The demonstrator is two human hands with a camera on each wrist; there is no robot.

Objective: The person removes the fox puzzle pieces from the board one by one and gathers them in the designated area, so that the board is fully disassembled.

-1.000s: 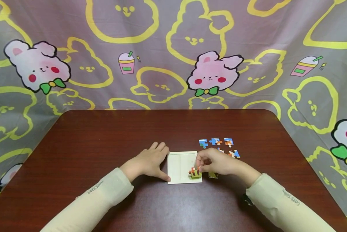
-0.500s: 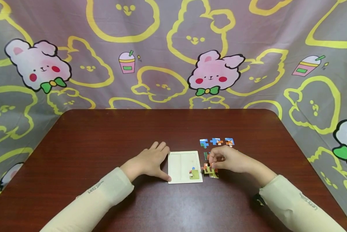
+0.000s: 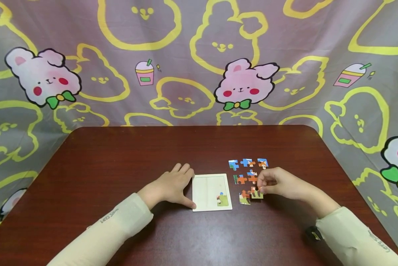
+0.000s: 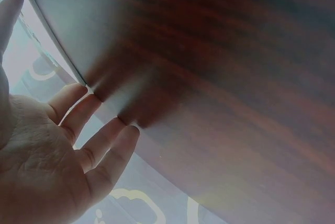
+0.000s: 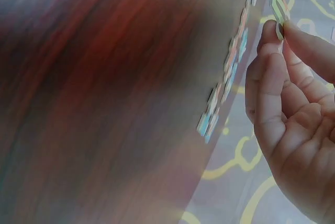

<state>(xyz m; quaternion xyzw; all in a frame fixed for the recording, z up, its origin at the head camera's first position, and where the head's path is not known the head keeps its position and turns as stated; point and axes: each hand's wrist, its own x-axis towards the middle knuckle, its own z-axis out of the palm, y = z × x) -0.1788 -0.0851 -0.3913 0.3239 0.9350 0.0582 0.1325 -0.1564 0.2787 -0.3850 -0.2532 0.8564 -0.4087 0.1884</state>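
Observation:
My left hand [image 3: 172, 186] lies at the left side of a pale wooden puzzle tray [image 3: 201, 190], thumb at its near corner and fingers spread by the far one. In the left wrist view that hand [image 4: 57, 153] has fairly straight fingers touching the tabletop. A green-and-red jigsaw piece [image 3: 223, 200] sits in the tray's near right corner. Thumb and fingertips of my right hand [image 3: 280, 183] pinch another jigsaw piece [image 3: 258, 194], orange and green with dark stripes. The right wrist view shows this held piece [image 5: 279, 4] tilted up, edge toward the camera.
Several loose jigsaw pieces [image 3: 241, 180] lie in rough rows to the right of the tray, one [image 3: 244, 198] close beside the held piece. The dark red-brown table [image 3: 135, 147] meets a patterned curtain [image 3: 185, 55] at its far edge.
My right hand has moved from over the tray rightward past the loose pieces, carrying the striped jigsaw piece. The piece in the tray's corner has come into view. My left hand has stayed put.

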